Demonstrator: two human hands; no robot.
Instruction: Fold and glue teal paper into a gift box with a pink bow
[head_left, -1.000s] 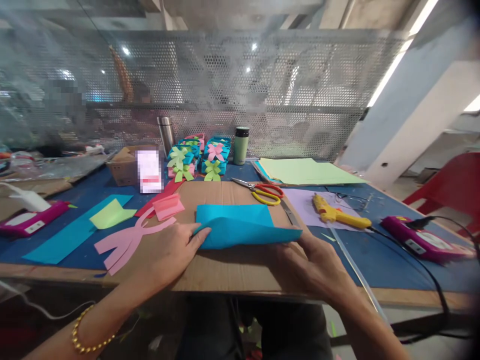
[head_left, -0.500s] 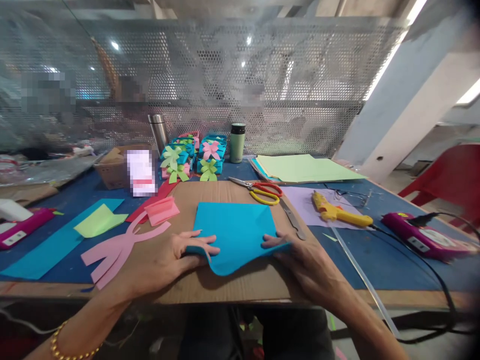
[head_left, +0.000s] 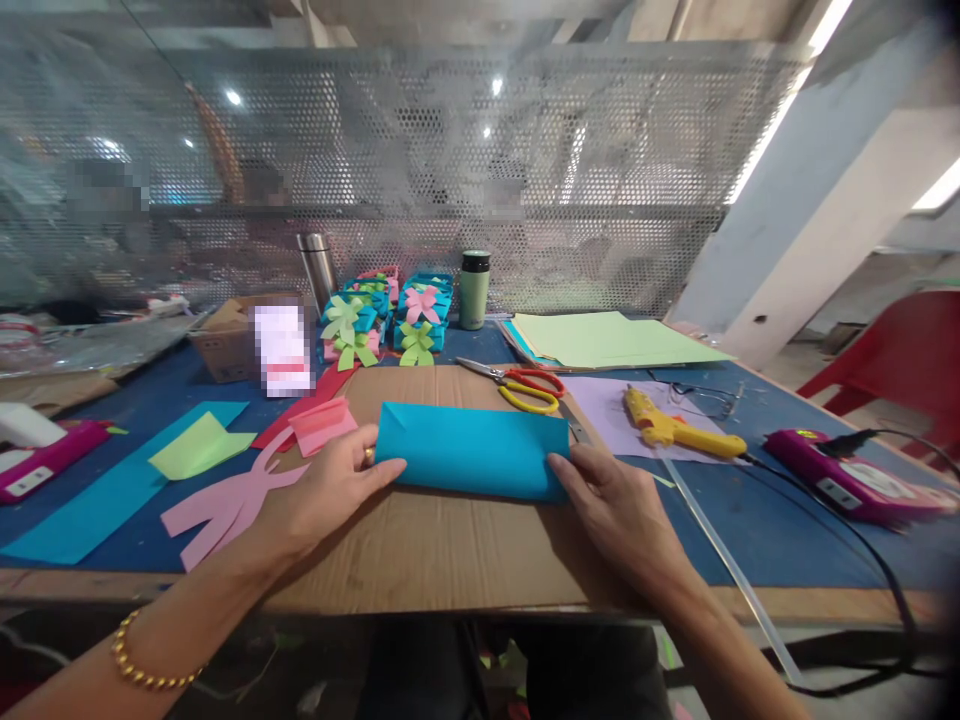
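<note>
The blue sheet (head_left: 472, 450) lies folded into a long flat band on the cardboard (head_left: 450, 550), near the middle of the table (head_left: 787, 540), its doubled edge toward the person. The left hand (head_left: 330, 490) meets its left end with thumb and fingertips closed lightly on the corner; the right hand (head_left: 615, 510) presses its fingertips on the lower right corner, fingers mostly stretched out and flat. Held at both ends like this, the layers probably stay lined up and the crease stays sharp (thin paper springs back if let go). The paper looks smooth and matte; the cardboard under it is plain brown and gives a firm, sacrificial surface over the blue tabletop.

Just left lie a pleated pink piece (head_left: 322, 422), a pink cutout (head_left: 232, 500) with long split strips, a creased green scrap (head_left: 199, 445) and a blue strip (head_left: 112, 490). Behind the sheet are scissors (head_left: 521, 383) with red and yellow handles, and to the right a yellow glue gun (head_left: 679, 425) on a pale lilac sheet, a clear glue stick (head_left: 720, 560) beside it. Further back stand small paper boxes (head_left: 390, 315) topped with bows, a steel flask (head_left: 318, 265), a green tumbler (head_left: 473, 290) and a green paper stack (head_left: 615, 340), all within reach but off the working patch.
</note>
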